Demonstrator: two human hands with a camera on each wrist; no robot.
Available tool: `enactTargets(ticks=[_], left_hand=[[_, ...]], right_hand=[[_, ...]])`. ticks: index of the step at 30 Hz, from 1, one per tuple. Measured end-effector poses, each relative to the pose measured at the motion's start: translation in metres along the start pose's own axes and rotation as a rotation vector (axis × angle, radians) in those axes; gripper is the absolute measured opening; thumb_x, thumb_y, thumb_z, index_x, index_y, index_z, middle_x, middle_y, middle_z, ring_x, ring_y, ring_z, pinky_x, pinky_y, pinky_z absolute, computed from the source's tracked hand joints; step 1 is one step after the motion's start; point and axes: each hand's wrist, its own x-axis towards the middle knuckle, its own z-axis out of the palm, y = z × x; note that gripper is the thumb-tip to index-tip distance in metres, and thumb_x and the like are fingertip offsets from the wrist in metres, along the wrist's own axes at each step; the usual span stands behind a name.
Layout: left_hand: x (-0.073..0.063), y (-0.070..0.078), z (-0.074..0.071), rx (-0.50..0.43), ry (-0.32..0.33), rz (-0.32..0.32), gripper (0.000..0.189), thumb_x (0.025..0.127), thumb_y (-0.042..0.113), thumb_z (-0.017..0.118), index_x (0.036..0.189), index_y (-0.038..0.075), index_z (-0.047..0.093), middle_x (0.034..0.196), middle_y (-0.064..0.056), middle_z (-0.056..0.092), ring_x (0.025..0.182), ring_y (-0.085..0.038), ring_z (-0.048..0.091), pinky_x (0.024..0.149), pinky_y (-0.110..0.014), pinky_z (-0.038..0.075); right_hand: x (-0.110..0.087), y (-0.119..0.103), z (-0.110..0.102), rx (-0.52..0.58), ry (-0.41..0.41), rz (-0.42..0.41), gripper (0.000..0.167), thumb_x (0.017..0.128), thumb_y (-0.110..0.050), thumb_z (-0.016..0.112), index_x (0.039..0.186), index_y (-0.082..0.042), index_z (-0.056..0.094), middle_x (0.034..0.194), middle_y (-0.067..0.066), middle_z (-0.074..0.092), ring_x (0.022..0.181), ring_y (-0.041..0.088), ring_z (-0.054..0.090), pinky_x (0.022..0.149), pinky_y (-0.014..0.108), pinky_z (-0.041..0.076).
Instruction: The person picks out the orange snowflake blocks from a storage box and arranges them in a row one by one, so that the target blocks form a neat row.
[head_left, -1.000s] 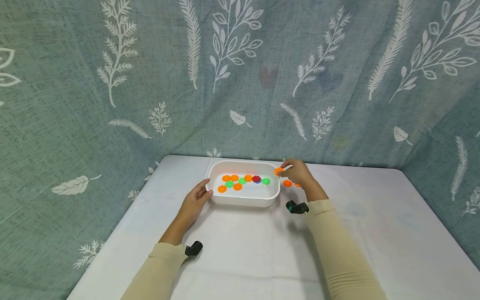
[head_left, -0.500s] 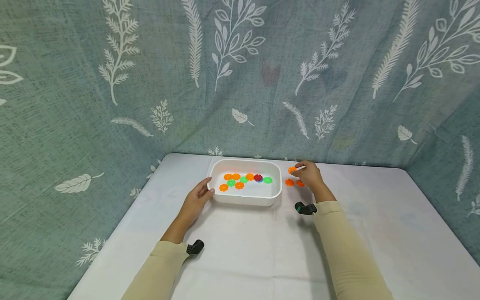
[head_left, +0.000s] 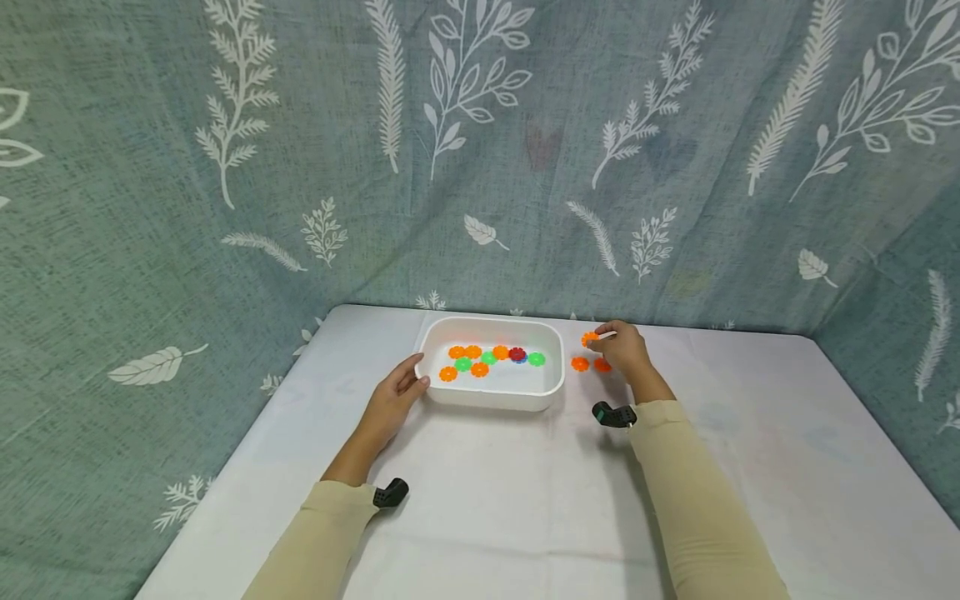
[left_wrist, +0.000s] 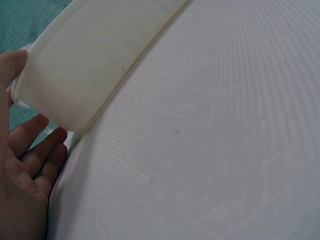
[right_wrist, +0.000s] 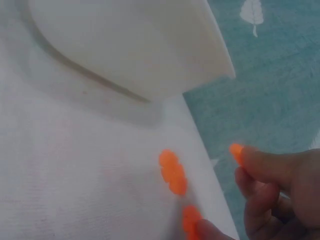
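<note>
A white plastic tub stands on the table, holding several flower-shaped plastic discs in orange, green, red and blue. My left hand grips the tub's left rim, with the thumb on the edge; in the left wrist view the lower fingers hang loosely below the tub's corner. To the right of the tub, my right hand pinches an orange flower disc between thumb and fingers, above the table. Two more orange discs, one at the left and one at the right, lie on the cloth beneath that hand.
A white cloth covers the table. Behind it hangs a green-grey curtain with white leaf prints, close to the table's back edge. A black wrist camera sits on the right sleeve, another camera on the left.
My right hand has moved right, away from the tub's right rim, carrying the orange disc. In the last half second it shifts only slightly. My left hand keeps its grip on the tub.
</note>
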Motion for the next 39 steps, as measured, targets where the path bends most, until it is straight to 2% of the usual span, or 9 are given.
enactTargets(ticks=[9, 14, 22, 29, 39], left_hand=[[-0.001, 0.0, 0.001, -0.004, 0.002, 0.011, 0.053, 0.098, 0.031, 0.061, 0.147, 0.033, 0.042, 0.151, -0.008, 0.04, 0.135, -0.025, 0.041, 0.108, -0.041, 0.037], [0.0, -0.003, 0.002, -0.004, 0.003, 0.0, 0.054, 0.097, 0.034, 0.062, 0.147, 0.034, 0.042, 0.151, -0.007, 0.039, 0.136, -0.024, 0.04, 0.109, -0.041, 0.036], [0.001, -0.002, 0.0, -0.021, -0.001, 0.026, 0.053, 0.097, 0.031, 0.061, 0.147, 0.031, 0.043, 0.151, -0.009, 0.039, 0.135, -0.026, 0.041, 0.109, -0.042, 0.036], [0.0, -0.002, 0.0, -0.021, -0.006, 0.018, 0.054, 0.098, 0.031, 0.061, 0.148, 0.032, 0.042, 0.152, -0.009, 0.037, 0.136, -0.026, 0.039, 0.109, -0.042, 0.035], [0.001, -0.001, 0.0, -0.025, -0.008, 0.012, 0.054, 0.097, 0.031, 0.061, 0.148, 0.032, 0.042, 0.152, -0.009, 0.036, 0.136, -0.026, 0.039, 0.108, -0.041, 0.036]], right_hand=[[-0.008, 0.0, -0.003, 0.045, -0.007, -0.024, 0.035, 0.094, -0.02, 0.067, 0.124, -0.007, 0.055, 0.112, 0.014, 0.06, 0.092, 0.032, 0.059, 0.077, 0.042, 0.053], [-0.011, 0.003, -0.008, 0.037, 0.022, 0.016, 0.035, 0.093, -0.019, 0.068, 0.123, -0.007, 0.055, 0.111, 0.015, 0.061, 0.089, 0.03, 0.059, 0.078, 0.04, 0.053], [-0.007, 0.014, -0.018, -0.011, 0.029, 0.061, 0.035, 0.091, -0.018, 0.07, 0.122, -0.006, 0.057, 0.11, 0.015, 0.062, 0.08, 0.025, 0.063, 0.072, 0.034, 0.054], [-0.003, 0.03, -0.024, -0.025, 0.052, 0.067, 0.035, 0.09, -0.016, 0.071, 0.121, -0.006, 0.059, 0.106, 0.015, 0.062, 0.071, 0.02, 0.059, 0.064, 0.029, 0.051], [-0.002, 0.042, -0.027, -0.005, 0.059, 0.114, 0.035, 0.09, -0.014, 0.07, 0.122, -0.006, 0.06, 0.108, 0.015, 0.062, 0.073, 0.02, 0.056, 0.06, 0.026, 0.05]])
